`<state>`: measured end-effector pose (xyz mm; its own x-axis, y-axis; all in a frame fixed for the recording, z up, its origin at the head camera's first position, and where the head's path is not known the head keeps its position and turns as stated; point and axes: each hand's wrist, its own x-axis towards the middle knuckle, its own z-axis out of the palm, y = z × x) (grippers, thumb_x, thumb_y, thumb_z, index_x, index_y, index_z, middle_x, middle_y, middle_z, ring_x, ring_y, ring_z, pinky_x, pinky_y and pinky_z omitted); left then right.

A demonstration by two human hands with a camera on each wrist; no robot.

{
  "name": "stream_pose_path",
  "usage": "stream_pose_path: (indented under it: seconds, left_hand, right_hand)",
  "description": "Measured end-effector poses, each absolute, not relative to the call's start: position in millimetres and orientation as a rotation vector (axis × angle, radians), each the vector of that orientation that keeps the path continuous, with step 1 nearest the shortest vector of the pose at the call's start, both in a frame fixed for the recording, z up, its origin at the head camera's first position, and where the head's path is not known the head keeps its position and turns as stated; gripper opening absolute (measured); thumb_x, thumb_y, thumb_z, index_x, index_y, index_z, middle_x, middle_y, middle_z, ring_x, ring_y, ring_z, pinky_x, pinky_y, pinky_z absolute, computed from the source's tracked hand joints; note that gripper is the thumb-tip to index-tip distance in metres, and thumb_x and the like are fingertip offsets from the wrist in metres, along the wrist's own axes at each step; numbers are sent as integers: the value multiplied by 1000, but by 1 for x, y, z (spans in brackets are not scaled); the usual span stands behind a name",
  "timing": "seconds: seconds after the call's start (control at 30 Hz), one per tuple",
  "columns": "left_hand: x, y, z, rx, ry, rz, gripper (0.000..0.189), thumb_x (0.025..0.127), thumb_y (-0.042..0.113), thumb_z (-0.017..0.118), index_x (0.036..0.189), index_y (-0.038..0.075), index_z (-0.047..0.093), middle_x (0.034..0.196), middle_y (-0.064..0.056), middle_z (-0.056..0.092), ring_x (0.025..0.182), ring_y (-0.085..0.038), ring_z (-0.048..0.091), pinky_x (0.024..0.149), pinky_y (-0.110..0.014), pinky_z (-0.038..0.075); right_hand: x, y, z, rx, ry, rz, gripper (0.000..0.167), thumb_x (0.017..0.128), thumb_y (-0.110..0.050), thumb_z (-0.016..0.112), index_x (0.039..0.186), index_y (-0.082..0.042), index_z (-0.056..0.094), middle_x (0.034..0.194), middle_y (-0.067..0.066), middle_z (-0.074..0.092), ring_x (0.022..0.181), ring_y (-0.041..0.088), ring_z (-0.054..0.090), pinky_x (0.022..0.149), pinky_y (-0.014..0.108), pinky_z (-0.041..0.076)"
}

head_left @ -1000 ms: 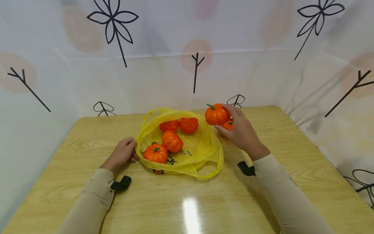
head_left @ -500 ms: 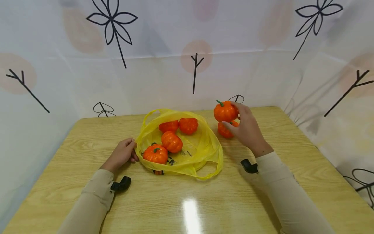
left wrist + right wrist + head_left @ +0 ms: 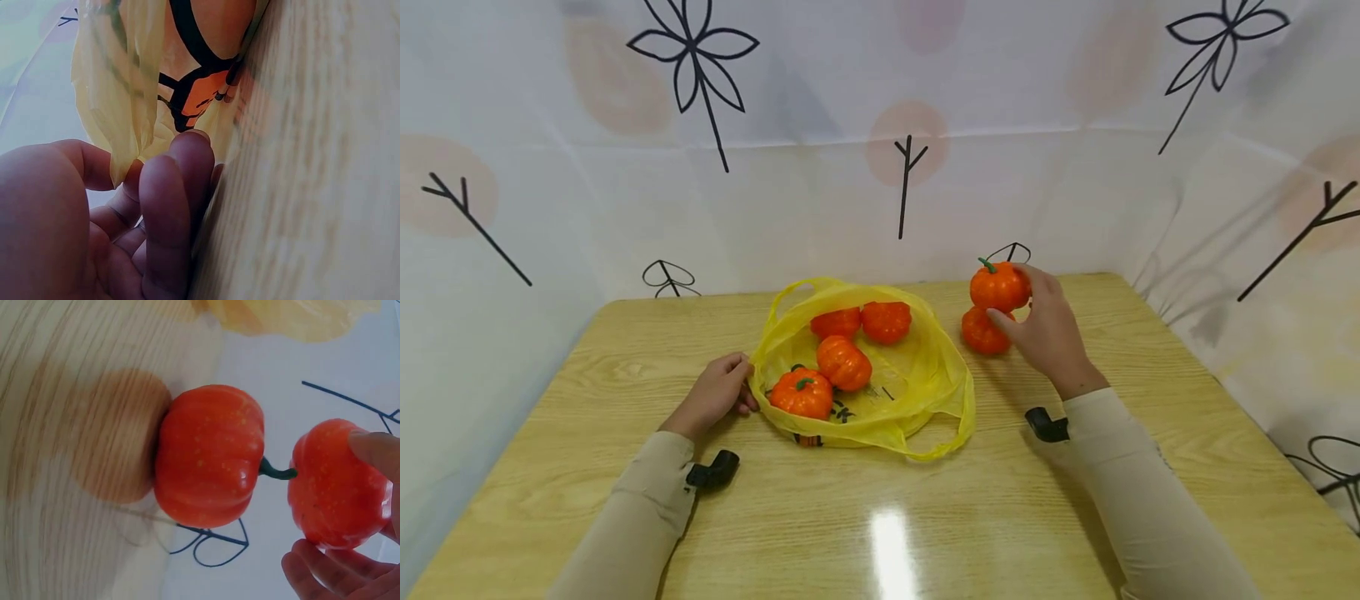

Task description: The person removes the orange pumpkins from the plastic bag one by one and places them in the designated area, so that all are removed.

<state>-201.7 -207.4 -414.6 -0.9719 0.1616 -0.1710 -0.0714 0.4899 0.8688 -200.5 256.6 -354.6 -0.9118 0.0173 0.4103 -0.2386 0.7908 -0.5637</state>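
My left hand [image 3: 718,393] pinches the left rim of a yellow plastic bag [image 3: 917,412] between thumb and fingers, low over the table. Inside the gaping bag lie several small orange pumpkins, one with a green stem [image 3: 802,393] at the near left. My right hand [image 3: 1049,329] grips another orange pumpkin [image 3: 1000,287] at the back right, its stem pointing up. Below that one, a second pumpkin [image 3: 209,456] stands upright on the table. In the right wrist view its green stem [image 3: 278,470] reaches up to the underside of the held pumpkin.
The bag's loop handle [image 3: 947,442] droops onto the wooden table [image 3: 805,533] at the front right. A white patterned cloth [image 3: 820,200] hangs right behind the table's back edge. Black wrist-camera mounts [image 3: 712,471] stick out from both sleeves.
My right hand has carried its pumpkin rightward, away from the bag, to above the pumpkin standing on the table. The left hand keeps its hold on the bag's rim.
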Motion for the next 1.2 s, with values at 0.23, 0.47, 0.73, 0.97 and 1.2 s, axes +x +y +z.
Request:
stream_pose_path:
  seconds: [0.23,0.47,0.73,0.97,1.2]
  left_hand:
    - [-202,-207,-414,78,2504,1481,26,105,21,37,97,2,54,71,-10,65,63,-21,65,58,-30,57]
    - [-202,-205,-414,73,2500,1493,27,105,21,37,99,2,55,71,-9,65,63,-20,65,58,-29,57]
    - [-202,-206,-414,76,2491,1499,27,105,21,37,102,1,56,71,-9,65,63,-19,65,58,-29,57]
    - [-200,-207,-414,90,2506,1494,28,105,21,37,103,1,56,71,-9,65,64,-21,65,59,-30,57]
    - [-199,-209,-414,89,2500,1499,27,106,22,37,101,2,55,72,-10,65,65,-21,66,60,-30,57]
  right_hand:
    - [-202,263,-357,124,-2598,894,75,90,-19,74,150,1,33,148,30,38,123,46,49,101,63,47]
    - [-205,272,-359,25,-2627,886,76,91,-21,73,151,0,31,150,29,36,130,48,44,107,64,40]
    - [-209,283,-364,-55,-2649,924,76,92,-23,69,152,1,29,151,33,34,129,52,43,107,67,38]
    - [-208,294,-367,-138,-2669,945,79,94,-28,68,154,-2,26,151,34,32,126,53,45,106,68,39]
    - [-209,304,-370,-188,-2688,989,80,94,-26,69,154,0,23,148,35,33,125,54,43,106,69,39]
